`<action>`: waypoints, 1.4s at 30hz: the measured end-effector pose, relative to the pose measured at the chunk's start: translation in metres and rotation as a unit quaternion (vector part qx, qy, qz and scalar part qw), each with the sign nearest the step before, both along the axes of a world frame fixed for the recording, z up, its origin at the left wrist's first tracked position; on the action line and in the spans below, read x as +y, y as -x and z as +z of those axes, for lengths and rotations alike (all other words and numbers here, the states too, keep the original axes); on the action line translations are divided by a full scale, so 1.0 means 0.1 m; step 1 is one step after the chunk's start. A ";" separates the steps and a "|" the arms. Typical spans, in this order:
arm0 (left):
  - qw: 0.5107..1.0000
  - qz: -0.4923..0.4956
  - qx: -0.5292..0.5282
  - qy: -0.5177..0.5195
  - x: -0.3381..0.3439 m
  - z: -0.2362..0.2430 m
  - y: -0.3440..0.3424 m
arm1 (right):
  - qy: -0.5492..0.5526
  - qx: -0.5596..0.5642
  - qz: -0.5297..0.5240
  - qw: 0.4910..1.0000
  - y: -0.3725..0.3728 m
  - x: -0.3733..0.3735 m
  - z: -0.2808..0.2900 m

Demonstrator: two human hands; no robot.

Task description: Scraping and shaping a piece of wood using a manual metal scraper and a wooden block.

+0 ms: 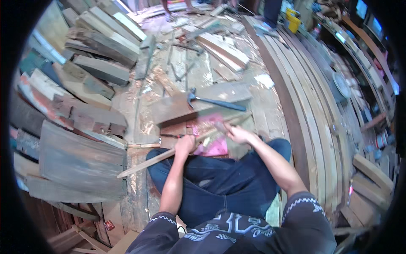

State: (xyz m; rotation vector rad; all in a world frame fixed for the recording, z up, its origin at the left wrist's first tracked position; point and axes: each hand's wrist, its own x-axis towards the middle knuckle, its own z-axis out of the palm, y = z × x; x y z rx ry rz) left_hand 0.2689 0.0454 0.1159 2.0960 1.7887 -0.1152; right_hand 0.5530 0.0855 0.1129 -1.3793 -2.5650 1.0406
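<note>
I sit on the floor in dark jeans with a long thin wooden strip (146, 163) lying across my lap. My left hand (185, 146) grips the strip near its middle. My right hand (237, 133) is closed around a small blurred tool held against the strip's right part. The strip rests over a pink sheet (211, 146) and a wooden block (173, 129). A claw hammer with a dark handle (213, 101) lies on a board just beyond my hands.
Stacked rough planks and offcuts (80, 110) fill the left side. Long curved boards (304, 93) run along the right. Loose boards and sawdust cover the floor ahead. Other people's feet (169, 17) stand at the far top. A yellow container (292, 19) sits at the top right.
</note>
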 end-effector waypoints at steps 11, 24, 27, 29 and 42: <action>0.999 0.025 -0.026 0.023 -0.03 0.01 0.01 | -0.121 0.047 0.041 0.991 -0.03 0.00 -0.28; 0.999 0.019 -0.040 0.018 -0.12 0.27 -0.04 | 0.070 -0.129 -0.215 0.966 0.04 -0.15 0.31; 0.999 0.016 -0.030 -0.003 -0.08 0.05 -0.01 | -0.073 -0.041 0.005 0.997 0.05 -0.28 0.00; 0.999 0.027 -0.026 -0.016 -0.06 -0.07 0.03 | -0.009 -0.043 -0.039 0.998 0.01 -0.18 0.02; 0.998 0.024 -0.005 0.058 -0.07 0.09 0.00 | 0.084 -0.086 -0.268 0.956 0.14 -0.28 0.17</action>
